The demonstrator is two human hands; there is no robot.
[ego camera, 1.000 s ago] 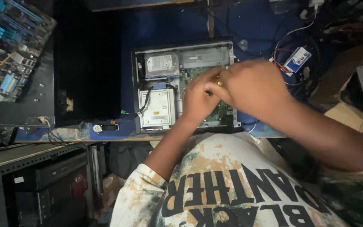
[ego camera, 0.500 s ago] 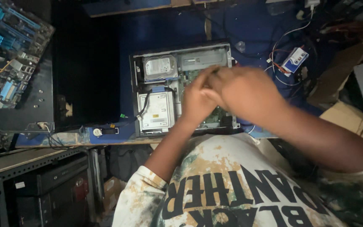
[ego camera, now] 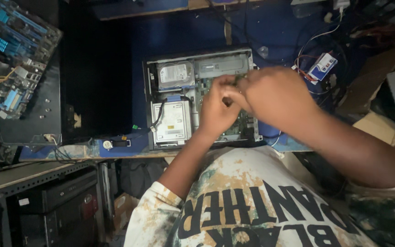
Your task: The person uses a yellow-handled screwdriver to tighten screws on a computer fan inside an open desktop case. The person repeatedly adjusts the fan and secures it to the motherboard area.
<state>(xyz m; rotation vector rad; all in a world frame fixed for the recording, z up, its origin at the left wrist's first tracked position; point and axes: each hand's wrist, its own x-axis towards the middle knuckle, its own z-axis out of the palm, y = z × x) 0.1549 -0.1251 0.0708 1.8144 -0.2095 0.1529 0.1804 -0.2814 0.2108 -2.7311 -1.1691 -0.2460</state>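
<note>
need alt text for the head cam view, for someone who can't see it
Seen from above, a person's left hand and right hand meet over an open computer case on a blue table; what the fingers hold is hidden. Inside the case sit a hard drive and an optical drive. A loose motherboard lies far left.

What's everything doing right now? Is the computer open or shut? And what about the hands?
Computer case: lid off, lying flat, insides showing.
Hard drive: seated in the case.
Disc drive: in the case, cable plugged in.
Circuit board: loose, bare, outside any case.
Left hand: over the case, fingers curled.
Right hand: over the case, touching the left; what it holds is hidden.
</note>
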